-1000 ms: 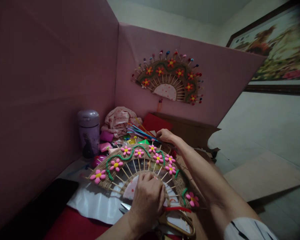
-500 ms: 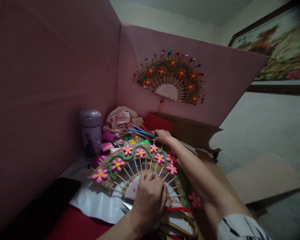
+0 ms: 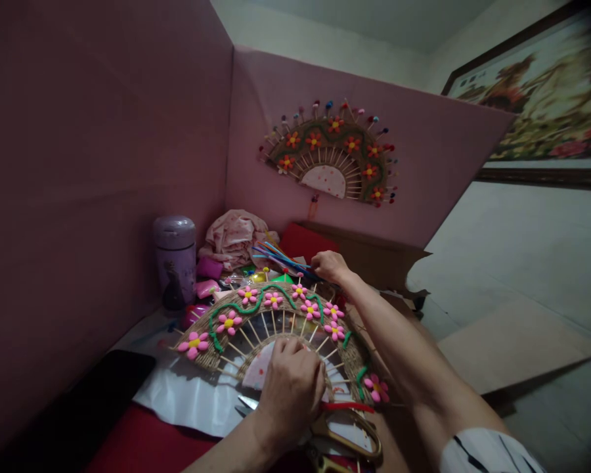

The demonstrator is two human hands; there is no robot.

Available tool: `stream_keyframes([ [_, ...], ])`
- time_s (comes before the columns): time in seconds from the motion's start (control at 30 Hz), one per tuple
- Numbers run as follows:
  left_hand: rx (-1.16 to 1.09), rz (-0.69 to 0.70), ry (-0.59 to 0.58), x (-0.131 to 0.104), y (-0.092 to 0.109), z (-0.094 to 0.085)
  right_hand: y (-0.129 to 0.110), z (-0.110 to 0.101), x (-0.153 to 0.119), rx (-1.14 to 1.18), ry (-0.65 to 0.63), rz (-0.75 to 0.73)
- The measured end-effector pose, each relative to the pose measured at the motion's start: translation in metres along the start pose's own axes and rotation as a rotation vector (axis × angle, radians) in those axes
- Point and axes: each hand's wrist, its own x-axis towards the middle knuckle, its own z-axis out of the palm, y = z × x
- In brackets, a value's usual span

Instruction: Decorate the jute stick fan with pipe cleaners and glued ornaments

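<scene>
A handmade fan [image 3: 204, 358] of twine over thin wooden sticks, with pink clay flowers and a green wavy strand, stands in front of me. My left hand [image 3: 295, 378] is closed on its pale dotted base, with the fingertips hidden. Beyond the fan's top edge, my right hand [image 3: 329, 266] is closed at the right end of a bundle of thin coloured pipe cleaners [image 3: 280, 255], mostly blue, orange and purple. Partly under my left wrist lies a pair of scissors [image 3: 357, 443] with gold handles, beside a red strip [image 3: 347, 406].
A lilac tumbler [image 3: 175, 263] stands at the left by a crumpled pink cloth [image 3: 236, 236] and small coloured packets [image 3: 208, 288]. A finished fan [image 3: 325, 179] hangs on the pink panel [image 3: 423, 151]. Cardboard [image 3: 374, 256] leans behind my right hand. A black flat object [image 3: 113, 381] lies front left.
My right hand has shifted slightly right, and the pipe cleaners have moved along with it. More of the fan's right end shows. My left hand keeps its hold on the base.
</scene>
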Motion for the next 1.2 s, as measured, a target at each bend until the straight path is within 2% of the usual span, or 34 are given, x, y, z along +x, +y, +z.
stream_keyframes([
  [0.17,0.016,-0.009,-0.031,0.0,-0.001,-0.001,0.005,-0.001,-0.006,-0.052,-0.008,0.011],
  [0.47,0.026,-0.028,-0.031,0.0,-0.003,0.0,0.008,-0.005,-0.019,-0.085,-0.074,-0.057],
  [0.73,0.028,-0.043,-0.025,0.0,-0.003,-0.003,0.01,0.0,-0.022,-0.124,-0.11,0.015],
  [0.9,0.021,-0.047,-0.012,0.001,-0.004,-0.004,0.006,0.0,-0.017,-0.081,-0.054,0.045],
  [1.03,0.114,-0.123,0.018,0.021,-0.004,-0.023,0.005,0.0,-0.014,-0.026,-0.004,0.066],
  [1.2,0.336,-0.233,0.023,0.081,-0.019,-0.065,0.008,-0.002,-0.011,0.075,0.104,0.12],
])
